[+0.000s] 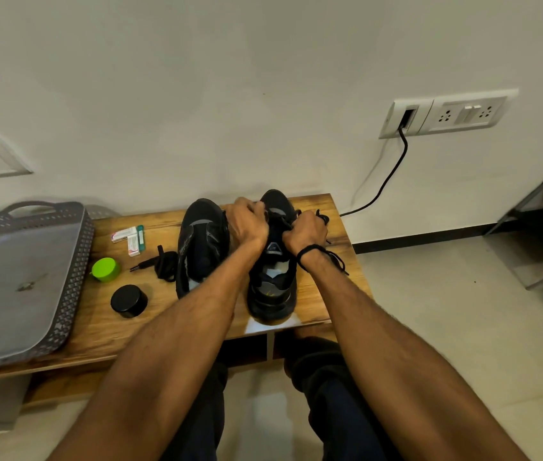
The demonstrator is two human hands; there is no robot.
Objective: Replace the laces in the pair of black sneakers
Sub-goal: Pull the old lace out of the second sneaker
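**Q:** Where are the sneakers?
**A:** Centre frame, side by side on the tabletop (pixel 103 327): frame-left sneaker (pixel 202 247), frame-right sneaker (pixel 271 284).
**Q:** The grips?
**A:** Left grip (pixel 248 224) and right grip (pixel 305 232) are both clenched on the lace (pixel 322 217) of the frame-right sneaker. A loose lace (pixel 163 264) lies left of the pair.

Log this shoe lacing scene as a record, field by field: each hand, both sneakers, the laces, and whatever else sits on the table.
left hand: curled on the lace over the worked sneaker
right hand: grips the same lace
other sneaker: beside it, no hand on it
loose lace: bundled on the table
also there: green tub, black tub, small boxes, grey basket
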